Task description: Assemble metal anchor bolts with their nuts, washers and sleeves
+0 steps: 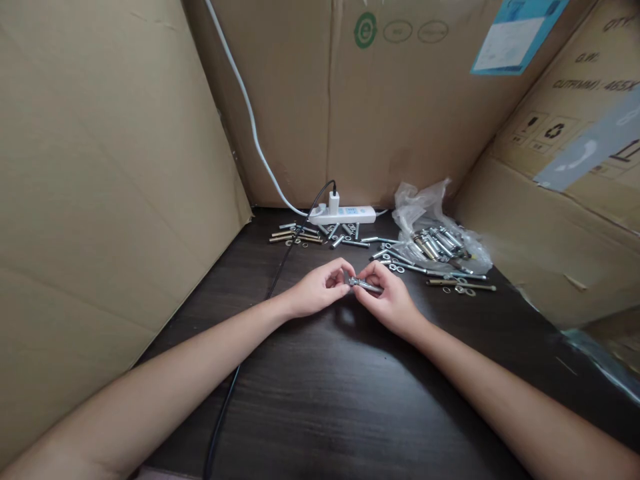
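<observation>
- On the left, a tall plain brown cardboard panel (100, 167) stands along the dark wood-grain tabletop (310, 407).
- A thin black cable (229, 393) runs from the near edge, passing under my left forearm, to the white plug (334, 202) at the far side.
- At the far side, brass-coloured and silver bolts (310, 239) lie loose with small rings, just near of the white power strip (345, 215).
- My left hand (317, 291) is nearly closed, thumb and fingertips pinching the left end of a silver metal bolt (369, 287).
- That bolt is in the middle, above the tabletop, lying roughly sideways between my two hands.
- My right hand (393, 303) is narrow too, its thumb and fingers gripping the bolt's shank.
- Beyond my right hand, a clear crumpled plastic bag (417, 207) holds a heap of metal bolts (440, 243); more long bolts and flat washers (465, 283) lie around its near side.
- On the right stands a printed brown cardboard box (555, 193).
</observation>
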The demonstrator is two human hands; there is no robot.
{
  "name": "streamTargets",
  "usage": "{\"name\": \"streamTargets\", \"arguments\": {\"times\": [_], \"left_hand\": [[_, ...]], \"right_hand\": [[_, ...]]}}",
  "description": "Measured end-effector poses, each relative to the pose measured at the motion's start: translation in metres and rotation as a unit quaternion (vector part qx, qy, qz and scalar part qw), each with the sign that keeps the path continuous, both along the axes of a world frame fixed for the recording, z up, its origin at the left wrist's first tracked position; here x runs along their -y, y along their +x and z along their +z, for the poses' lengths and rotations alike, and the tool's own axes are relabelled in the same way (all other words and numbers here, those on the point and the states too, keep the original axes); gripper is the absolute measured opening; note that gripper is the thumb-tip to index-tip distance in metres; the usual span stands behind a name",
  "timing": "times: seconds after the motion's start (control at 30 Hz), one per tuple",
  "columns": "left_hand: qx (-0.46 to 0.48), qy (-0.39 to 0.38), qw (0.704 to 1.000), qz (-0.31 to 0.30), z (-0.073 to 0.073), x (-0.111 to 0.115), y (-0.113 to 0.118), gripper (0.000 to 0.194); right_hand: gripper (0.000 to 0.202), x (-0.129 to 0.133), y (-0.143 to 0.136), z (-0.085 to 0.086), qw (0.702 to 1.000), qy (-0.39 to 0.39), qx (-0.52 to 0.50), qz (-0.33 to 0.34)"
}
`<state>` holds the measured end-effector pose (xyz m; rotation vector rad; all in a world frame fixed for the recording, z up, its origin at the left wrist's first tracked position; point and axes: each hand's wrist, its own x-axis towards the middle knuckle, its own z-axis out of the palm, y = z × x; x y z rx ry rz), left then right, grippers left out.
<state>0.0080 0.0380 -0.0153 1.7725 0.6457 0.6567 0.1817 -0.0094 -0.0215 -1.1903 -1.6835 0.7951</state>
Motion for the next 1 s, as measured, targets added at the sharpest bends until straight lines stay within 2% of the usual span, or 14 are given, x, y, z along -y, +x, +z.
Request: {"name": "streamTargets", "arguments": {"times": [0.23, 0.3, 0.43, 0.7, 1.0], "left_hand": [[-0.022, -0.055, 0.998, 0.016, 0.008, 0.001, -0.001, 0.01], [-0.036, -0.061, 0.997, 0.008, 0.01, 0.001, -0.002, 0.014], [-0.052, -0.042, 0.998, -0.001, 0.011, 0.002, -0.001, 0.023], [-0.003, 0.007, 1.0, -0.008, 0.004, 0.0, 0.0, 0.014], [0.011, -0.01, 1.0, 0.004, 0.003, 0.001, 0.0, 0.017]], "right_hand": [[0.016, 0.002, -0.001, 0.002, 1.0, 0.003, 0.001, 0.007], [0.015, 0.002, -0.001, 0.002, 1.0, 0.005, 0.004, 0.007], [0.015, 0.003, -0.001, 0.001, 1.0, 0.008, 0.018, 0.004], [0.016, 0.001, -0.001, 0.0, 1.0, 0.014, 0.016, 0.004], [0.016, 0.001, 0.0, -0.001, 1.0, 0.009, 0.014, 0.001]]}}
